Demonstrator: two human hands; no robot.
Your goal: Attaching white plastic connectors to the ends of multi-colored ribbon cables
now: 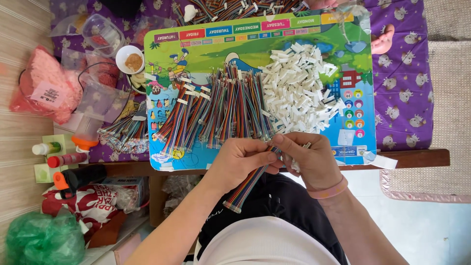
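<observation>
My left hand (240, 159) pinches a rainbow ribbon cable (245, 189) that hangs down toward my lap, with a white connector at its lower end. My right hand (309, 157) grips the cable's upper end beside my left fingers, a small white piece between its fingertips. Just beyond both hands lies a spread of several multicoloured ribbon cables (216, 105) on a colourful printed board (274, 37). To their right sits a heap of small white plastic connectors (299, 91).
A purple patterned cloth (402, 98) covers the table. At left stand a small bowl (129, 59), clear plastic containers (100, 34), a pink bag (46, 86), small bottles (66, 159) and another cable bundle (122, 135). A green bag (41, 238) lies on the floor. Another person's hand (382, 39) rests at top right.
</observation>
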